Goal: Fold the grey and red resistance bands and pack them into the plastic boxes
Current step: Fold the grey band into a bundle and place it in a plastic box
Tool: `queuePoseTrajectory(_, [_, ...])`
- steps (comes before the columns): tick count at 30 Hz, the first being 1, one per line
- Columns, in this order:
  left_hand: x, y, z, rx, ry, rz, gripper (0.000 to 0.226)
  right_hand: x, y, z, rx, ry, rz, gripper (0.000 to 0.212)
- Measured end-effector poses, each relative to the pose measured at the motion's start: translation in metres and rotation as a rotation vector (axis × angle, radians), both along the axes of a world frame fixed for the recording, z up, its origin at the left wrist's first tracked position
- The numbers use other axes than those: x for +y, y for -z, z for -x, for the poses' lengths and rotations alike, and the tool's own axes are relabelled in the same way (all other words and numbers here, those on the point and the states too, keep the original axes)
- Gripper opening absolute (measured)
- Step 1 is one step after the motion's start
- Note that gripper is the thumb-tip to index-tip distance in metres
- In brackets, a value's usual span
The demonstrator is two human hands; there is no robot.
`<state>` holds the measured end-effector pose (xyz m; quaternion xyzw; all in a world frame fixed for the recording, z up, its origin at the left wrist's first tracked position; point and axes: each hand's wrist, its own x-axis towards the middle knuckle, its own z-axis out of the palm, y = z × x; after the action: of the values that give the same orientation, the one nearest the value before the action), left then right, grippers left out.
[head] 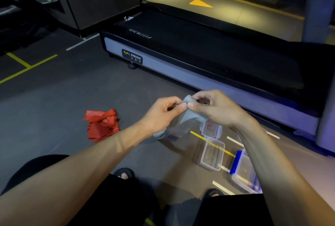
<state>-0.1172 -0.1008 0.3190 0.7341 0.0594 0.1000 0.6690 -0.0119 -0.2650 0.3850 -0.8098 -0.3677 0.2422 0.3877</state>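
A: What sits nearest, at six o'clock?

B: Black shorts across the lap, and two dark sandals on the matte grey floor, toes showing.

A: And the hands?

B: Both are raised at the centre. The left hand pinches the grey band with thumb and curled fingers; the right hand has its grip clamped on the same top edge, fingertips almost touching the left's. The band is thin, soft rubbery sheet, bunched at the top and hanging in a limp fold whose lower end reaches the floor or hangs just above it; I cannot tell which.

A: The red one?

B: The red band lies at nine o'clock from the hands, a crumpled heap of flat glossy ribbon, well apart from them, with open floor round it on every side.

A: Boxes?

B: At four o'clock, a small clear plastic box, rectangular with rounded corners, stands open on a yellow floor line. Just beyond it, a second clear box with something reddish inside sits partly under the right wrist. At five o'clock a larger clear box with a blue clip on its edge is partly hidden by the right forearm.

A: Farther out?

B: A treadmill spans twelve to three o'clock, ribbed black belt, smooth pale side rail, closing off the room behind the hands.
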Motion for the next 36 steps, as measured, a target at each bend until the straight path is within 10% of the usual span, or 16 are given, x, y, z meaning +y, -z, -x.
queuePoseTrajectory(36, [0.003, 0.004, -0.002, 0.012, -0.023, -0.004, 0.022, 0.000, -0.003, 0.003, 0.037, 0.026, -0.019, 0.013])
